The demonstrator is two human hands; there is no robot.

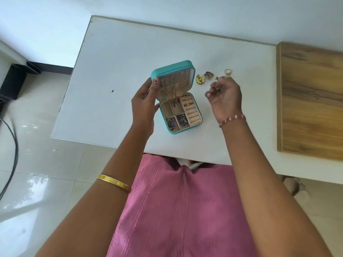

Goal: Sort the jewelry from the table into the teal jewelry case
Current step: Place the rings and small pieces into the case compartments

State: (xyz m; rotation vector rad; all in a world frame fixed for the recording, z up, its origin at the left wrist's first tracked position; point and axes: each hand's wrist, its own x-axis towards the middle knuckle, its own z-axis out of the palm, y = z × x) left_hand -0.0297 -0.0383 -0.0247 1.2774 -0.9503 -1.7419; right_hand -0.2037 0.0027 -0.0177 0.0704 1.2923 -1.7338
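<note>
Left hand (143, 101) grips the case (176, 97) lid, keeping it open; right hand (225, 95) pinches a small piece (216, 82) for placing

Teal jewelry case (185, 129) open on the white bench (111, 62), lid (172, 68) raised, chains (171, 93) hanging inside it. Beige compartments below: gold ring (187, 104) in the ring rolls, dark beaded pieces (176, 121) in the two near sections. Just right of the case, gold pendant (200, 81), dark brooch (208, 74), loose ring (228, 72).
</note>
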